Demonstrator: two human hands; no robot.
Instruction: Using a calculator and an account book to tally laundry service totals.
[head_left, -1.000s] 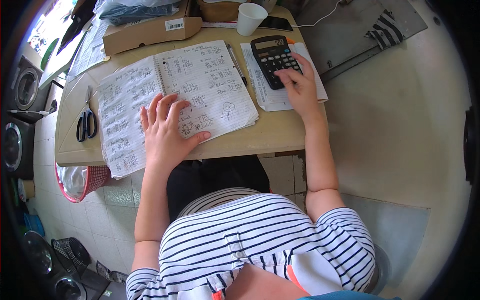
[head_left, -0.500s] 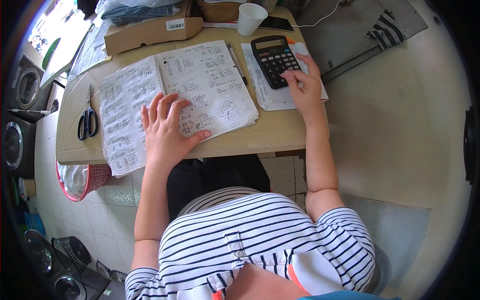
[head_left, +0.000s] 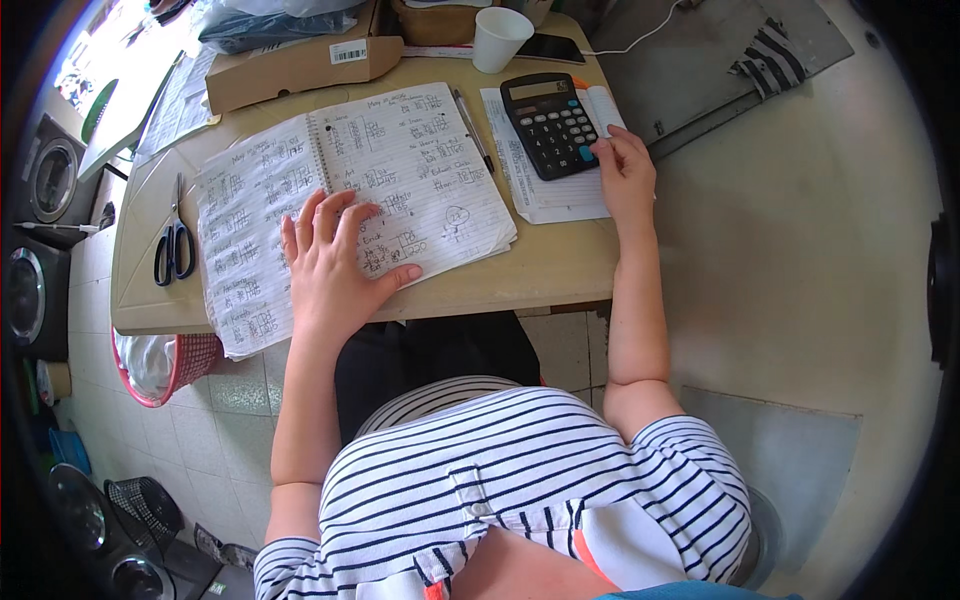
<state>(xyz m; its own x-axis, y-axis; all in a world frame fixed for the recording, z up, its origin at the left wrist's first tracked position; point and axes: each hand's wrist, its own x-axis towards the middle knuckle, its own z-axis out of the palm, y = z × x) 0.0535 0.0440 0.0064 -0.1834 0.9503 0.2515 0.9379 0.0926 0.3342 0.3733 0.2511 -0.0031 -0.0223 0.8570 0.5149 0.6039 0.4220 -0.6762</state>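
Observation:
My left hand lies with spread fingers on an open spiral notebook full of handwritten notes and small tables. A black calculator rests on white papers to the notebook's right. Beside its lower right corner is my right hand, empty, with fingers loosely bent. The thumb tip is at the edge of the keys; whether it presses one I cannot tell. Between notebook and papers lies a pen. Dark-handled scissors sit left of the notebook.
At the table's far side are a cardboard box, a white paper cup and a dark phone. A red laundry basket stands on the floor at left. Front-loading machines line the left side.
My right hand has drawn back rightward from over the calculator's keys to its edge, its fingers more bent. My left hand keeps its place on the notebook.

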